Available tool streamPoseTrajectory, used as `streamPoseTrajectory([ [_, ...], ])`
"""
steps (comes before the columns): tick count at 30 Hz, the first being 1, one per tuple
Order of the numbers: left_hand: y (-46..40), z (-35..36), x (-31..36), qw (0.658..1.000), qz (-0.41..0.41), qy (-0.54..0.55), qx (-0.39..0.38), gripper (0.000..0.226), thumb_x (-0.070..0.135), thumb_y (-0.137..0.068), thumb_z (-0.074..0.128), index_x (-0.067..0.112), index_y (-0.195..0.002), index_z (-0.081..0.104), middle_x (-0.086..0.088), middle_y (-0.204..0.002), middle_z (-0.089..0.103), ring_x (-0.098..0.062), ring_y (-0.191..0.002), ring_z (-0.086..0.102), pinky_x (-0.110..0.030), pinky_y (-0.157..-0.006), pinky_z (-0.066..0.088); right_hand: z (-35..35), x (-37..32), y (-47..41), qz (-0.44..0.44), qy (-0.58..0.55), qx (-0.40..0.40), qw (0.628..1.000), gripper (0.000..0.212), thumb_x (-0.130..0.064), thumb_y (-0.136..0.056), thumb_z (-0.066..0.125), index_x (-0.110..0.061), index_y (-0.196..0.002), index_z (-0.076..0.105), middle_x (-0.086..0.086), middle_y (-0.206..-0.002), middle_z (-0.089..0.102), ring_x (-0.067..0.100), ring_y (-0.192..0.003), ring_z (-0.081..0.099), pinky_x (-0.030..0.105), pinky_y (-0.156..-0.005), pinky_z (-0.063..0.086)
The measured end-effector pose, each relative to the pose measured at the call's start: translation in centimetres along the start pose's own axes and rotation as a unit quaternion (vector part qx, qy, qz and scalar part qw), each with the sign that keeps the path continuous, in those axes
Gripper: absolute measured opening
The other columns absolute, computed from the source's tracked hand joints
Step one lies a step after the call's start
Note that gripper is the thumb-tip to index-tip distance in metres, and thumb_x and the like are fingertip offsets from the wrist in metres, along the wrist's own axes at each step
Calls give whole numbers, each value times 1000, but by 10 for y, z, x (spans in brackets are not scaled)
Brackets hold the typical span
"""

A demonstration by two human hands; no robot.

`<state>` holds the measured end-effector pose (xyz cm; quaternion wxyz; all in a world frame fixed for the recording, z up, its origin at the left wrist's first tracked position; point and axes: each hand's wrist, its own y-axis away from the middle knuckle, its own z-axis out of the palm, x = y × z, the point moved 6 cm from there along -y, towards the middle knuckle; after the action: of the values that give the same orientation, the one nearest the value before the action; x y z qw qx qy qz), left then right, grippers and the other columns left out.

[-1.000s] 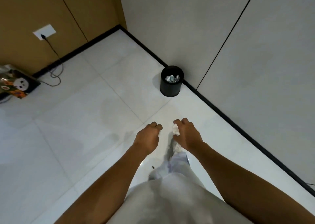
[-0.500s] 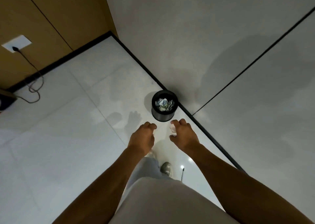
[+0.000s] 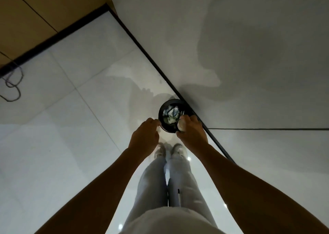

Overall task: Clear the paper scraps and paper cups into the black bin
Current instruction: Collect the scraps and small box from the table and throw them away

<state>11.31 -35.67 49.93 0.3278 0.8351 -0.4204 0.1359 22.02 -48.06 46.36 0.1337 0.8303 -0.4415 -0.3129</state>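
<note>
From the head view, the right hand (image 3: 192,133) has its fingers (image 3: 187,118) curled round a white paper scrap (image 3: 181,125), held over the near rim of the black bin (image 3: 162,111). The bin stands on the floor (image 3: 71,127) just beyond the fingers, crumpled paper (image 3: 170,115) inside. The left hand (image 3: 144,137) hovers beside the rim, fingers curled, perhaps pinching something pale; blur prevents telling.

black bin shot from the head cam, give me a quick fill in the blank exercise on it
1. The black bin stands on the floor against the ____.
2. The right hand holds a crumpled white ____ over the bin's rim.
3. Inside the bin lies crumpled ____.
4. The person's shoes stand just short of the ____.

Missing words: wall; paper scrap; paper; bin
</note>
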Motion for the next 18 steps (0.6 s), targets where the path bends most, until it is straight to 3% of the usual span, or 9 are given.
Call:
streamPoseTrajectory([
  [6, -55, 41, -24, 999, -35, 23, 2, 31, 14, -95, 52, 15, -125, 52, -2, -121, 56, -19, -105, 58, -30, -88, 51, 33, 18, -87, 8, -17, -16, 1000, 59, -28, -85, 68, -17, -136, 39, 13, -133, 42, 31, -121, 44, 38, -89, 47],
  [11, -84, 73, -41, 998, -50, 35, -3, 29, 12, -93, 52, 15, -122, 54, -1, -117, 57, -19, -101, 58, -31, -84, 51, 72, 42, -122, 38, 25, -72, 996, 79, -35, -83, 70, -23, -147, 26, 9, -151, 31, 31, -138, 30, 46, -111, 34],
  [18, -99, 93, -34, 997, -56, 44, -15, 29, 12, -94, 52, 14, -123, 53, -2, -123, 56, -19, -107, 58, -31, -89, 50, 78, 65, -104, 62, -1, -74, 995, 63, -19, -89, 61, -17, -145, 33, 10, -148, 35, 29, -134, 36, 43, -106, 41],
])
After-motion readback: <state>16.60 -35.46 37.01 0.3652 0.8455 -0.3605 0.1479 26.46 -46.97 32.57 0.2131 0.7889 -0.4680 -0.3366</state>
